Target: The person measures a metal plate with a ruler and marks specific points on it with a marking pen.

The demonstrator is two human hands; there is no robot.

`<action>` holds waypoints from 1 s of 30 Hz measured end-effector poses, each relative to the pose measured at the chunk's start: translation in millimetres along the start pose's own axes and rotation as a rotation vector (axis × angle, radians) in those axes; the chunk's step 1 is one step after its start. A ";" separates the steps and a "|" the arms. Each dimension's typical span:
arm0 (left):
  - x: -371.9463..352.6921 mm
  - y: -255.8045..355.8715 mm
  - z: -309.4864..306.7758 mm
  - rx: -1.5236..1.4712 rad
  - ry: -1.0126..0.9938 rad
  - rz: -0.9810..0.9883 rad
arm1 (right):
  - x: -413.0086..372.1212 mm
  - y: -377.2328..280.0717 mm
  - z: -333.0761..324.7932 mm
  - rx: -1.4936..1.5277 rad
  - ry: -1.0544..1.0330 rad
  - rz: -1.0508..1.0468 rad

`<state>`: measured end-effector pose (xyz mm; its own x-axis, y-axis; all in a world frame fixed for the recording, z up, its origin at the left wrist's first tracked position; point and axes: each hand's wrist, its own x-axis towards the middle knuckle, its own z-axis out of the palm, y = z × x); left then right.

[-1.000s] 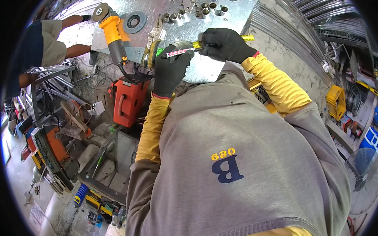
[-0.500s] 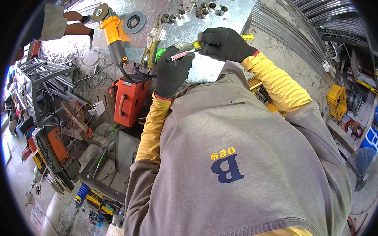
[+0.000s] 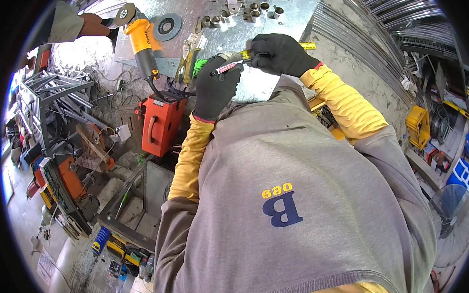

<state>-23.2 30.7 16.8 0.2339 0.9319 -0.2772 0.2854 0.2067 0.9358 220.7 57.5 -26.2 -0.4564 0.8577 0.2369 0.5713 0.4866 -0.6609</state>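
My left hand (image 3: 216, 89), in a black glove, is closed around a white and red marker (image 3: 225, 69) that points right, at the near edge of the metal table (image 3: 188, 8). My right hand (image 3: 278, 54), also black-gloved, pinches a yellow measuring tape blade (image 3: 307, 46), which shows on both sides of the fingers. A greyish piece (image 3: 231, 56) lies at my left fingertips; what it is stays unclear. A bright green object (image 3: 199, 66) sits just left of it. Short metal tubes (image 3: 255, 15) stand farther back on the table.
An orange angle grinder (image 3: 140, 41) and a grinding disc (image 3: 167, 27) lie at the table's left. Below stands a red machine box (image 3: 161, 126) with cables. Another person's legs (image 3: 88, 26) show at upper left. Long metal bars (image 3: 360, 49) lie right, beyond a yellow crate (image 3: 417, 125).
My left hand and the marker have shifted slightly right. My right hand stays nearly still on the tape blade. The other person's legs at upper left have changed position.
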 end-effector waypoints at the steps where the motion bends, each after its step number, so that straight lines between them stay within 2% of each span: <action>1: 0.3 -0.2 -0.2 0.024 -0.002 0.006 | 0.0 0.0 -0.1 0.000 0.012 -0.015; 11: 0.8 -0.3 -1.0 0.127 -0.011 0.115 | -0.3 1.5 0.7 -0.002 0.030 -0.031; 23: 0.4 -1.1 0.8 0.025 0.002 0.051 | 0.5 -1.0 -2.2 0.002 -0.036 0.030; 27: 1.6 0.8 -1.8 0.127 -0.021 0.094 | -0.4 0.9 -0.8 -0.022 0.002 -0.024; 29: 1.3 6.9 -2.2 -0.138 0.013 -0.048 | -0.4 0.6 -1.0 -0.026 0.016 -0.040; 30: 4.1 3.0 -3.0 -0.137 0.013 -0.044 | -0.8 0.7 -0.6 -0.020 0.019 -0.034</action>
<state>-24.2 36.1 19.1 0.2113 0.9247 -0.3166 0.1658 0.2853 0.9440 221.9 57.4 -26.4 -0.4626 0.8437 0.2723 0.5693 0.5182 -0.6383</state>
